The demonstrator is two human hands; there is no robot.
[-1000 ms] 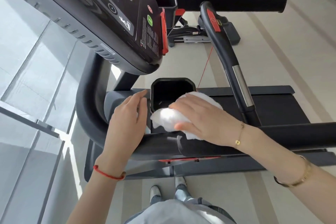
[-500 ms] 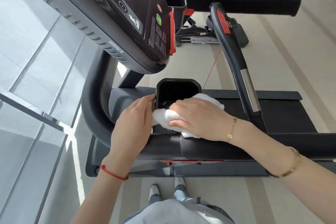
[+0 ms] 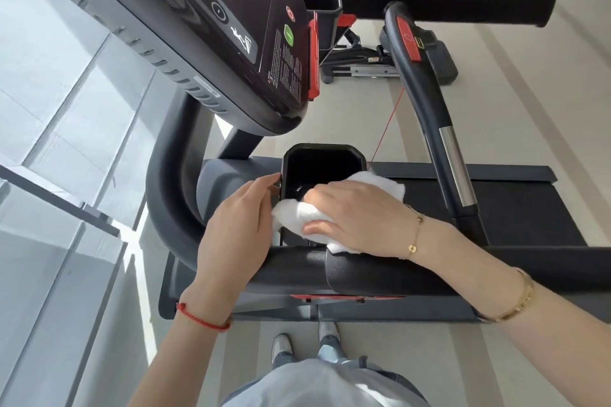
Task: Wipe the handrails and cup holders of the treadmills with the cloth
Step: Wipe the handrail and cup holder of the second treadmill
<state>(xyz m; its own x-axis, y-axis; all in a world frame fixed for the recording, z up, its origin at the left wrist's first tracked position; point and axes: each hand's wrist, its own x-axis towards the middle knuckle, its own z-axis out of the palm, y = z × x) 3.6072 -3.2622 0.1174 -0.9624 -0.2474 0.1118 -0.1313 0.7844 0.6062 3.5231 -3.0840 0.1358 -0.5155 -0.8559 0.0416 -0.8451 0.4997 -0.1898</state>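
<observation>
gripping the white cloth (image 3: 299, 212), right hand (image 3: 355, 215) wipes the upward-opening cup holder (image 3: 322, 155); left hand (image 3: 236, 225) flat beside.

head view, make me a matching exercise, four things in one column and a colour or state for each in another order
Things:
1. cloth
2. cup holder
3. left hand
4. start button

Colour or state:
a. green
b. black and open at the top
c. white, gripped by the right hand
d. fingers straight, touching the cup holder's side

Pairs: 1-c, 2-b, 3-d, 4-a
</observation>
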